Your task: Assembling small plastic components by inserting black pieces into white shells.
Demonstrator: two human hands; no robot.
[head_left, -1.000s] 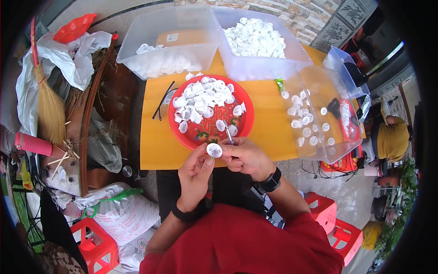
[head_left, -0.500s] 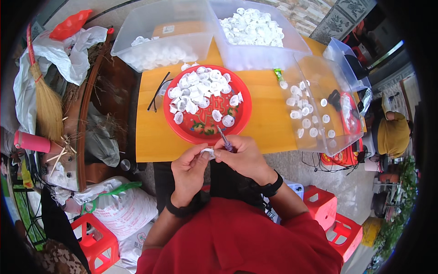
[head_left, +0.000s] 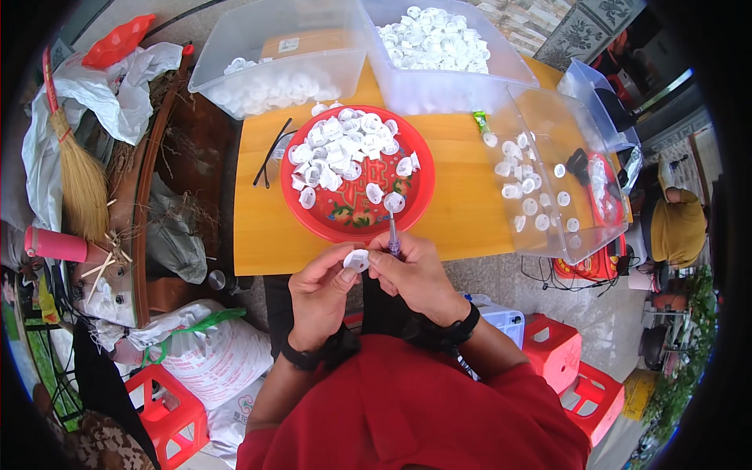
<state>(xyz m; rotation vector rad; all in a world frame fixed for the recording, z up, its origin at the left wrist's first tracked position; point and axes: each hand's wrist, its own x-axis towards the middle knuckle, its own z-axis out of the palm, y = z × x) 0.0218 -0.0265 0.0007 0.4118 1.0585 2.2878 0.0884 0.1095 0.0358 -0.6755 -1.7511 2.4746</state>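
Grip: left hand [head_left: 319,294] pinches a small white cap [head_left: 356,259] at its fingertips; right hand [head_left: 419,274] is closed around a thin purple-tipped tool [head_left: 392,235], touching the cap.
Just beyond: red tray [head_left: 407,211], a heap of loose white caps on its far half.
Farther out: two clear bins [head_left: 356,66] holding many caps; the right-hand bin [head_left: 548,235] holds only a scattering.
Progress: probably early; most caps lie unsorted.
Surface: yellow table [head_left: 462,196].
Room: broom [head_left: 74,172] left, red stools [head_left: 564,352] below.
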